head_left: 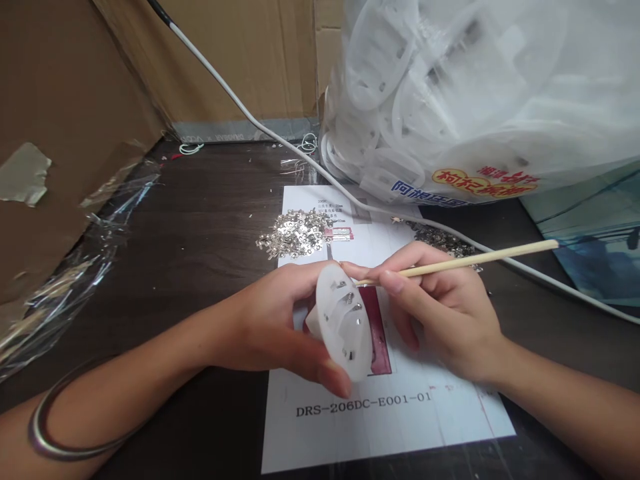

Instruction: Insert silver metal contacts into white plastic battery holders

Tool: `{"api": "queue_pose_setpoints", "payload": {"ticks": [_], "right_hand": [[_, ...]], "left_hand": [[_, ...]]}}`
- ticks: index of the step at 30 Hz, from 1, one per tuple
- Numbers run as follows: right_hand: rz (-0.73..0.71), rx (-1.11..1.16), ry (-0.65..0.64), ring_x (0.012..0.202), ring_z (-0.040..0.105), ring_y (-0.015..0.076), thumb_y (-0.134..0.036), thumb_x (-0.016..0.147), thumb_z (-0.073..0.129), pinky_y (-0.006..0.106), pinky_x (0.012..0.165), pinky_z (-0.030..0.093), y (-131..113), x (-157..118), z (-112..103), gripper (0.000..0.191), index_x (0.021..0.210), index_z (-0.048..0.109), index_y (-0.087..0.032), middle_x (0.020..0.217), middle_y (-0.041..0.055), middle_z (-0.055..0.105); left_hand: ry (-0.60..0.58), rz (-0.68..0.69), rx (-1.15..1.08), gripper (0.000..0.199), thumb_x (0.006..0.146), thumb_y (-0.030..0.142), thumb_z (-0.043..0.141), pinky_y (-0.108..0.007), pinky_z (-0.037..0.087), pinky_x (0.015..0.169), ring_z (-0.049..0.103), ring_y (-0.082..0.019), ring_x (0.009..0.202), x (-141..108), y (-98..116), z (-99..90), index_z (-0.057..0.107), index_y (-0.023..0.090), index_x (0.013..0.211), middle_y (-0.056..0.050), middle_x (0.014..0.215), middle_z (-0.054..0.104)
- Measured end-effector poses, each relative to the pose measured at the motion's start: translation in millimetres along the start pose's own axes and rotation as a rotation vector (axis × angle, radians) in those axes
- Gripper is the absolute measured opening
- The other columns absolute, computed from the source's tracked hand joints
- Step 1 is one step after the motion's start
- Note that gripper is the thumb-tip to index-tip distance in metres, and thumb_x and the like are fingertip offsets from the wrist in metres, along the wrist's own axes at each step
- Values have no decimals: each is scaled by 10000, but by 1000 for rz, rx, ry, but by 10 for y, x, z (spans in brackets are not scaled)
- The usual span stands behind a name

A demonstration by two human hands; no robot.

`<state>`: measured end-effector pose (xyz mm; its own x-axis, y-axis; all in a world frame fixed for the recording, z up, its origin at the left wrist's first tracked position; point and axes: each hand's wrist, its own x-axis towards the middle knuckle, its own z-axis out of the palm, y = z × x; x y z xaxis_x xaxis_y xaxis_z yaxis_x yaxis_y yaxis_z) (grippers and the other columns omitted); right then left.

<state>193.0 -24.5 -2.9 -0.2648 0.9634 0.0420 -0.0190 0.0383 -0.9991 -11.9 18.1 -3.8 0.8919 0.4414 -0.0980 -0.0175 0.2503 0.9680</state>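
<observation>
Tabletop point(210, 193), hands holding disc point(345, 323), apparently plastic

A white cable point(250, 119) slants across the dark bench point(220, 193); brown cardboard point(240, 60) stands behind, crinkled clear plastic point(93, 267) at left.

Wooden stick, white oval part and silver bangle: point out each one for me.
Wooden stick point(480, 259): head view, middle of its shaft.
White oval part point(357, 337): head view, front face.
Silver bangle point(43, 440): head view, lower-left curve.
</observation>
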Motion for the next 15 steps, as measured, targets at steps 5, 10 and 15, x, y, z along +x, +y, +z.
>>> {"api": "queue_pose_setpoints", "payload": {"ticks": [5, 10, 15], "right_hand": [[-8, 4, 20, 336, 567, 86, -280, 952, 583, 180, 315, 427, -30, -28, 13, 175, 798, 599, -199, 467, -61, 570], [24, 61, -24, 327, 573, 78, -241, 970, 547, 144, 306, 424, -18, -50, 26, 122, 867, 584, -187, 433, -88, 558], [20, 18, -4, 320, 563, 74, -241, 960, 559, 132, 282, 382, -10, -29, 28, 108, 876, 589, -180, 442, -80, 571]], "left_hand": [[-8, -7, -46, 604, 685, 276, 838, -285, 524, 771, 666, -193, 913, -25, -50, 3, 511, 192, 1185, -65, 1003, 732], [18, -33, -89, 541, 683, 235, 842, -275, 534, 740, 681, -191, 878, -22, -53, 17, 527, 178, 1120, -93, 1002, 741], [-4, -17, -110, 492, 709, 415, 796, -265, 544, 737, 676, -193, 917, 0, -23, 52, 586, 172, 1082, -78, 1021, 722]]}}
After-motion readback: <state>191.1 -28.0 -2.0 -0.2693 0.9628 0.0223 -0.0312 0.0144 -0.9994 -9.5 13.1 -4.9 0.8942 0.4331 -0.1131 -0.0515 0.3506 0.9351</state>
